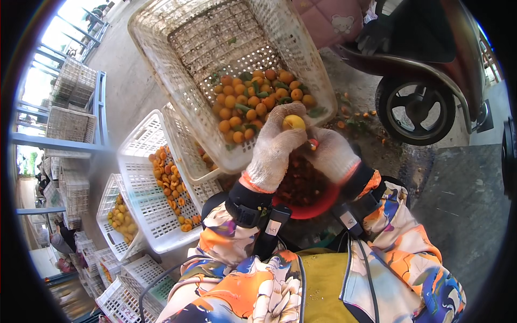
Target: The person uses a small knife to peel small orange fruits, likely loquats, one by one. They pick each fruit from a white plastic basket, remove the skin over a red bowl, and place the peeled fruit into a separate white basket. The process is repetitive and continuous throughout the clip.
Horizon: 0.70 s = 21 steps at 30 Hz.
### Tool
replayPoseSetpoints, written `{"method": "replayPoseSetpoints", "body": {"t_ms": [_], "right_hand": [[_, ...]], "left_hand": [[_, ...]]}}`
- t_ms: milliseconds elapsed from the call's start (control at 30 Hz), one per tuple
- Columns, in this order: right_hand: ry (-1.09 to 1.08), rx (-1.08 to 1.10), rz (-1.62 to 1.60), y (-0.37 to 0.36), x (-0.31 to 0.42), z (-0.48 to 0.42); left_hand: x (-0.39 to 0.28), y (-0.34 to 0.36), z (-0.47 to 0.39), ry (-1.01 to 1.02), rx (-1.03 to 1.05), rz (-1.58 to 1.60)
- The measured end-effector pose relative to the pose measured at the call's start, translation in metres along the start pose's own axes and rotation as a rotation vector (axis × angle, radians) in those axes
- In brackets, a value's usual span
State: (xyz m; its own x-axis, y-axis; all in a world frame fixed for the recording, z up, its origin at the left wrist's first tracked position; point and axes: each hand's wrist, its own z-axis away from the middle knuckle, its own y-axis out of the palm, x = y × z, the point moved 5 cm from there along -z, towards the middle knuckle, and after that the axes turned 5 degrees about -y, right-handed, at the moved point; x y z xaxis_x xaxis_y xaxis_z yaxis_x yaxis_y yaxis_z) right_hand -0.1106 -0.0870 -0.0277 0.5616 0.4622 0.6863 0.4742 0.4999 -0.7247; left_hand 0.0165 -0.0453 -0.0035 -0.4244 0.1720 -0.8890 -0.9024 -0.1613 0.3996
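Observation:
My left hand, in a white knit glove, grips a yellow-orange apricot between thumb and fingers. Close against it is my right hand, gloved the same way and closed around a small tool with a red end; the rest of the tool is hidden. Below both hands sits a red basin with a dark reddish-brown mass in it, perhaps pits. Just beyond my hands, a large worn plastic crate leans towards me. Whole apricots with green leaves are heaped at its near end.
Left of me, a white crate holds halved apricots, and a smaller crate holds yellowish fruit. Another crate sits partly under the large one. A scooter stands at right, with fruit scraps on the ground beside it.

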Motion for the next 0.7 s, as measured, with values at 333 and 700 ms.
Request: {"method": "replayPoseSetpoints", "body": {"t_ms": [333, 700], "right_hand": [[-0.007, 0.002, 0.008, 0.009, -0.002, -0.014], [-0.045, -0.094, -0.027, 0.009, -0.007, -0.014]], "left_hand": [[0.001, 0.002, 0.004, 0.058, -0.081, 0.054], [0.0, 0.0, 0.002, 0.018, -0.061, -0.055]]}}
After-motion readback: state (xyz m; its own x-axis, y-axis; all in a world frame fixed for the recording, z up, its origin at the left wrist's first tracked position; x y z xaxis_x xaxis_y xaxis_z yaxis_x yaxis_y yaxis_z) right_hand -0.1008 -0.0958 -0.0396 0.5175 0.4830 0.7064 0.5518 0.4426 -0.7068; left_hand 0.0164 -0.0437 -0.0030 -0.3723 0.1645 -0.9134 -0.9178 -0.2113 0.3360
